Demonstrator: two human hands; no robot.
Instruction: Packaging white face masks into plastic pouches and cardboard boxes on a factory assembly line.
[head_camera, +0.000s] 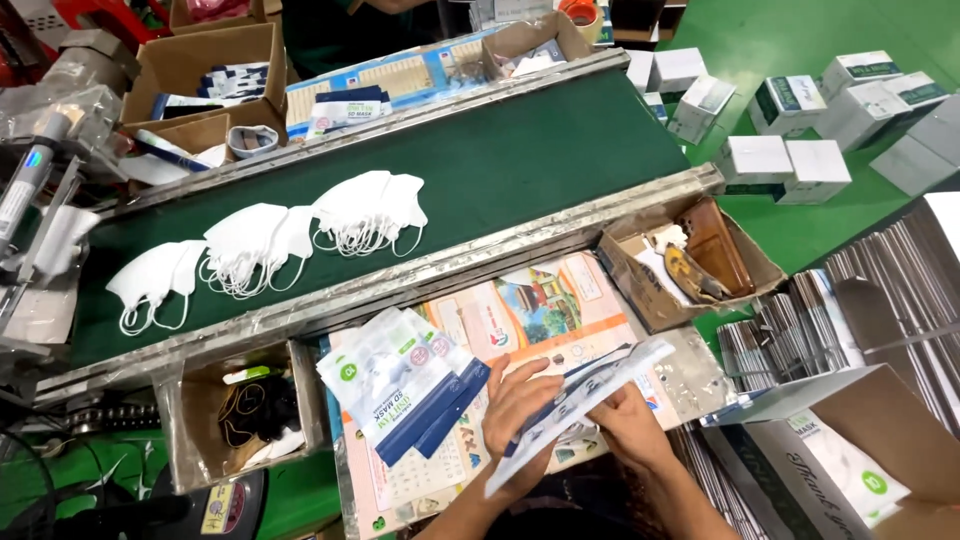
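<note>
My left hand (515, 400) and my right hand (630, 425) both grip a flat plastic pouch (590, 395) with a blue strip, held tilted above the work surface at the bottom centre. Just left of my left hand lies a small stack of filled pouches (400, 385) with blue edges. On the green conveyor belt (520, 150) beyond, three piles of white folded masks (270, 245) sit in a row at the left.
An open carton (690, 262) with odds and ends stands right of the work surface. Stacks of flat folded boxes (830, 310) and an open box (830, 455) are at the right. White boxes (790, 150) lie on the green floor. Cartons (210, 70) stand behind the belt.
</note>
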